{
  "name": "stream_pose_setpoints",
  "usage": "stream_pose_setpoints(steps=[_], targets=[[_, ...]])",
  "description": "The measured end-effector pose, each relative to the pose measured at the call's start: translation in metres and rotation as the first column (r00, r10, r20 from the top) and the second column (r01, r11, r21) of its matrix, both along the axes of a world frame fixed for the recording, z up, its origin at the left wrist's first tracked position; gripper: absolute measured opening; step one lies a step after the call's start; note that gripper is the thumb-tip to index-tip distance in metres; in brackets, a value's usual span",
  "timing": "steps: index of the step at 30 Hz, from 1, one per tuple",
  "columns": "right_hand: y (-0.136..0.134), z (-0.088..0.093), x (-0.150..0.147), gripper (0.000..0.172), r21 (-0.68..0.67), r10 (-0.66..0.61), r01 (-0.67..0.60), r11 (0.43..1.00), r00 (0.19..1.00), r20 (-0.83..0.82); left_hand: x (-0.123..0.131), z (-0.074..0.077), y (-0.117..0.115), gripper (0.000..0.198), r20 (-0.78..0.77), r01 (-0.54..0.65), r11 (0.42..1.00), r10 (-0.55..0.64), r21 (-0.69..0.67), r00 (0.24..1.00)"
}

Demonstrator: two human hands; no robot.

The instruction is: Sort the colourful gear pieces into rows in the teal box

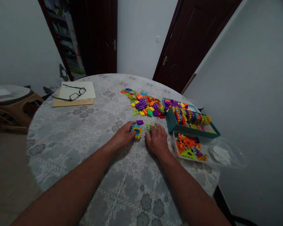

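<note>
My left hand (pixel 125 135) pinches a toothed plastic gear piece (pixel 138 131), yellow and blue, between thumb and fingers just above the tablecloth. A short purple ribbed connector (pixel 140 122) lies right beyond those fingertips. To the right, my right hand (pixel 157 139) has its fingers curled around a lime-green gear piece (pixel 149 126). The fingers partly cover that piece, and its far side is hidden.
Beyond my hands a loose pile of colourful pieces (pixel 146 105) spreads out. On the right stand a dark green box (pixel 191 130) with rows of gears and a clear plastic tub (pixel 175 147) of pieces. Glasses (pixel 74 96) rest on papers (pixel 88 89) at the left.
</note>
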State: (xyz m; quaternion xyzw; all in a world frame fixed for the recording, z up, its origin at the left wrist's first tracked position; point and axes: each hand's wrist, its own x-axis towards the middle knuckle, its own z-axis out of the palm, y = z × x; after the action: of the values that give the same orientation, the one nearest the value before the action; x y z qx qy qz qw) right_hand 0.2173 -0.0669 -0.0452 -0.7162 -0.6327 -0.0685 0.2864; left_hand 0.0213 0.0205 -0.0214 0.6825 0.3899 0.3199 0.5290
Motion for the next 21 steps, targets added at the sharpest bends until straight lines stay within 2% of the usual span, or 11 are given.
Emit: stream_pose_setpoints(steps=[2, 4, 8, 11, 15, 18, 21], targets=[[0.0, 0.0, 0.004, 0.035, -0.081, -0.042, 0.045, 0.996, 0.998, 0.035, 0.002, 0.0, -0.002, 0.062, 0.037, -0.017, 0.99, 0.022, -0.138, 0.999], [-0.001, 0.002, 0.005, 0.025, -0.14, -0.033, 0.039, 0.989, 0.998, 0.047, 0.003, 0.001, -0.004, 0.06, 0.1, -0.017, 0.968, 0.043, -0.25, 0.994], [-0.004, 0.006, 0.006, 0.008, -0.155, 0.012, -0.008, 0.988, 1.0, 0.024, 0.003, 0.001, -0.005, 0.047, 0.162, 0.003, 0.966, 0.04, -0.257, 0.986], [-0.006, 0.006, 0.008, 0.013, -0.103, 0.058, -0.06, 0.993, 0.998, -0.023, 0.002, 0.001, -0.004, 0.045, 0.169, 0.0, 0.966, 0.045, -0.258, 0.985], [-0.008, 0.005, 0.014, 0.024, -0.02, 0.157, -0.159, 0.987, 0.982, -0.102, 0.003, 0.003, -0.005, 0.046, 0.246, 0.032, 0.932, 0.062, -0.36, 0.967], [-0.01, 0.004, 0.016, 0.028, -0.02, 0.191, -0.192, 0.981, 0.98, -0.063, 0.004, 0.006, -0.005, 0.045, 0.266, 0.038, 0.908, 0.082, -0.417, 0.96], [-0.015, 0.006, 0.013, 0.026, -0.072, 0.178, -0.177, 0.982, 0.984, 0.018, 0.004, 0.007, -0.005, 0.047, 0.258, 0.006, 0.903, 0.116, -0.429, 0.959]])
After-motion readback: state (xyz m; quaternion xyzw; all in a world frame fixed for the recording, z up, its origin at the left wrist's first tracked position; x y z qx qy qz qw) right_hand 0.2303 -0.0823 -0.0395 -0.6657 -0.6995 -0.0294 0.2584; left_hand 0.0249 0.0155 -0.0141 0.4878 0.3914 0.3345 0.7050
